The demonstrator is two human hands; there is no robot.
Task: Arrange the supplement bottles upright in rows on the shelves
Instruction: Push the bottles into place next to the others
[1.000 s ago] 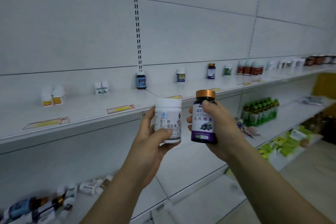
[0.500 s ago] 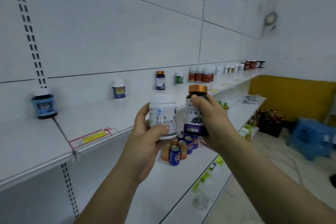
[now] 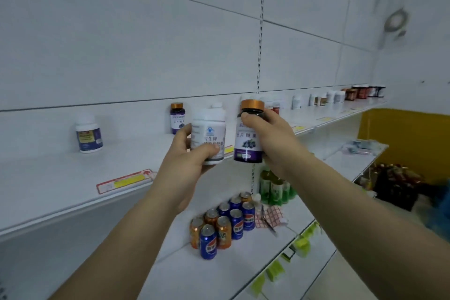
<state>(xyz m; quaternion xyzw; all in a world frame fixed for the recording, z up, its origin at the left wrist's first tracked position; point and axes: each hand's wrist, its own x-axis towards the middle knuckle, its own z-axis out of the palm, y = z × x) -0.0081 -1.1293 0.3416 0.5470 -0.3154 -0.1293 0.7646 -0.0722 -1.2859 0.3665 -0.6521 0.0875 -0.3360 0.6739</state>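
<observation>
Supplement bottles (image 3: 248, 129) stayed aloft at frame centre — left hand (image 3: 185, 170) gripping the white bottle (image 3: 209, 134), right hand (image 3: 275, 141) the purple bottle (image 3: 248, 146). View had swung right to a matching shelved bottle (image 3: 177, 118) — probably its row

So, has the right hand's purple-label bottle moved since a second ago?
Yes. The purple-label bottle went rightward along the shelf, away from the standing blue-label bottle.

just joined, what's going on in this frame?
A person is stocking shelves. The left hand holds a white bottle, the right hand a copper-capped bottle, both upright in front of the upper shelf, neither set down yet. A similar purple-label bottle and a blue-label bottle stand on that shelf; soda cans sit on the shelf below.
</observation>
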